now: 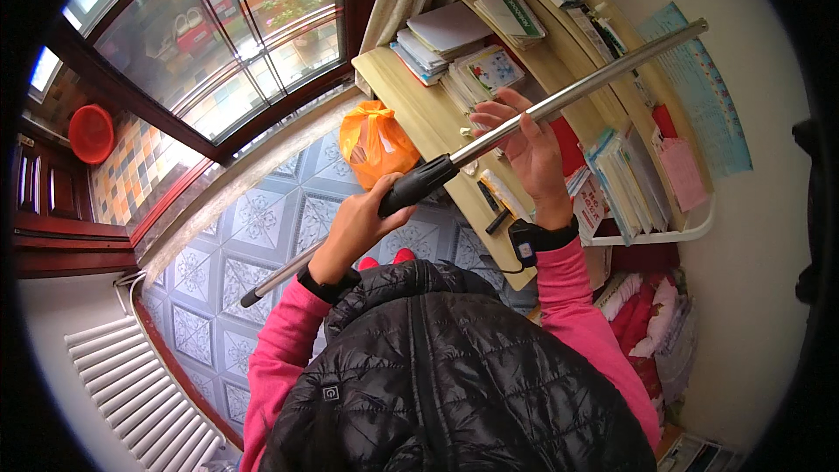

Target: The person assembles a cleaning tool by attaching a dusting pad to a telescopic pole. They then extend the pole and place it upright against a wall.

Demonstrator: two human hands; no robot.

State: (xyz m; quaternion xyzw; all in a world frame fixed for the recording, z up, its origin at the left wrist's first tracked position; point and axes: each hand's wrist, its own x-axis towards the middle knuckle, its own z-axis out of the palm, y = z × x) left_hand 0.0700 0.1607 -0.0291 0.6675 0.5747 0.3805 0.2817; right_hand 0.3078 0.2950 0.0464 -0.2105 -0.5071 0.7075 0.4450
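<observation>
A long silver metal pole [603, 79] with a black plastic grip [419, 183] slants across the view, its upper end at the far right and its thin black-tipped end at the lower left. My left hand [363, 223] is closed round the black grip. Farther up, my right hand [533, 157] holds the silver tube loosely, its fingers only partly curled behind it. Dark bands sit on both wrists, and the right one carries a small device [524, 249].
A wooden desk [393, 79] with books and papers stands ahead, its shelves to the right. An orange plastic bag [376, 144] sits on the patterned tile floor [253, 218] beside it. A white radiator [140, 385] is at lower left, near a glazed door [227, 44]. A red basin [91, 134] lies beyond.
</observation>
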